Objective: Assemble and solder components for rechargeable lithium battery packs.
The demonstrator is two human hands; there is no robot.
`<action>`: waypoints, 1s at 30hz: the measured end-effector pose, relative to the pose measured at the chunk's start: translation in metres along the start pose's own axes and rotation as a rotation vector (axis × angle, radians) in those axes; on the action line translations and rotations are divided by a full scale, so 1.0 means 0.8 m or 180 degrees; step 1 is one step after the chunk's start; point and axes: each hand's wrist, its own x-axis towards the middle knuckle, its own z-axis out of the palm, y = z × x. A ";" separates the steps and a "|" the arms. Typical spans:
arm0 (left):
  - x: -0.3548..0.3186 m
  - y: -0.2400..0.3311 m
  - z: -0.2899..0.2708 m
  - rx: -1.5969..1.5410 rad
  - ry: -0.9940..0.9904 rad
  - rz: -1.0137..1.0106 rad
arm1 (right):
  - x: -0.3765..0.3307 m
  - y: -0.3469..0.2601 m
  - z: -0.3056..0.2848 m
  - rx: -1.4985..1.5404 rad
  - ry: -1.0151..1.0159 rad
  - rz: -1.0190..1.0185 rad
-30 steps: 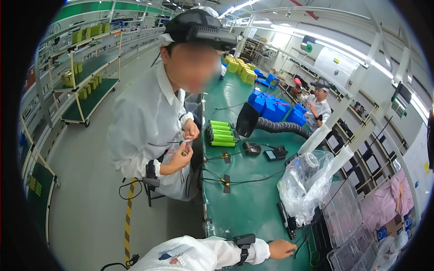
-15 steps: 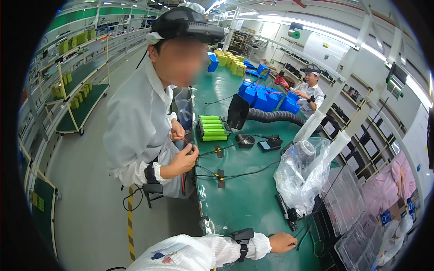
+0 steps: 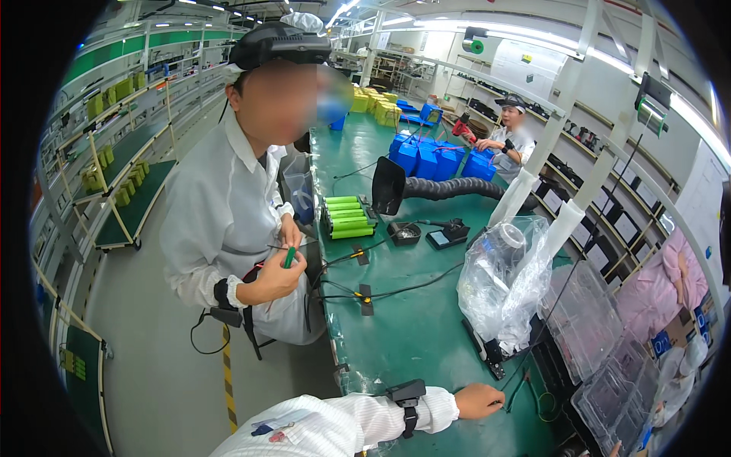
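Note:
My left hand rests on the green table top near its front edge. The fingers are curled, the sleeve is white and a black band wraps the wrist. Just beyond the fingers lie a black clamp-like part and thin dark cables; whether the fingers pinch one is hidden. My right hand is out of the picture. A co-worker in a white coat stands left of the table, holding a green-handled tool and wires.
On the table are a crumpled clear plastic bag, a block of green cylinder cells, a black hose, blue boxes and cables taped down. Clear trays stand at the right. Another person sits farther back.
The view has moved closer to the co-worker, whose hands have dropped from chest to waist height with the green tool. My left hand stays on the table.

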 end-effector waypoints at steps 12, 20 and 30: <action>-0.003 0.002 -0.001 0.0009 0.0016 -0.0019 | 0.016 0.021 0.000 -0.0470 -0.0185 -0.0917; 0.000 -0.004 -0.011 0.0152 0.0202 -0.0011 | 0.012 0.050 0.038 0.0597 0.0002 -0.1970; -0.001 0.013 -0.015 0.0128 0.0063 -0.0215 | -0.045 0.014 0.018 0.1789 0.0711 -0.1555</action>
